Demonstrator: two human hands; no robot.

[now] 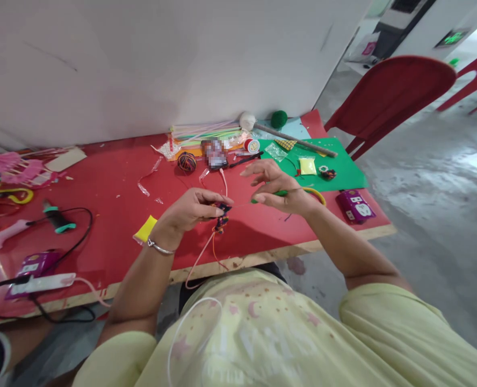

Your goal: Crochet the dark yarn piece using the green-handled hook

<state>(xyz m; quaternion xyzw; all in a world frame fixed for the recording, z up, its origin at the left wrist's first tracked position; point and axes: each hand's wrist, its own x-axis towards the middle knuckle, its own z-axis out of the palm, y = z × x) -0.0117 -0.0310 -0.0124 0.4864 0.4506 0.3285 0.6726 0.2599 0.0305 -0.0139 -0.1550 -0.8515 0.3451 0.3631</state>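
Between the thumb and fingers of my left hand (195, 210) is a small dark multicoloured yarn piece (222, 217), held above the red table near its front edge. A pink cord and an orange strand hang from below it. A thin thread (242, 205) runs from the piece to my right hand (281, 189). That hand is curled round yellow-handled scissors with green parts (317, 194); its thumb and forefinger are at the thread, and the upper fingers are raised. Behind my left hand lies a multicoloured yarn ball (186, 162).
On the red table (113, 188) are a phone (214, 153), a white-and-red spool (251, 145), a long stick (295, 140), a green sheet (343, 166), purple boxes (355, 206), a yellow packet (145, 229) and a pink glue gun (5, 236) with cables. A red chair (395, 97) stands right.
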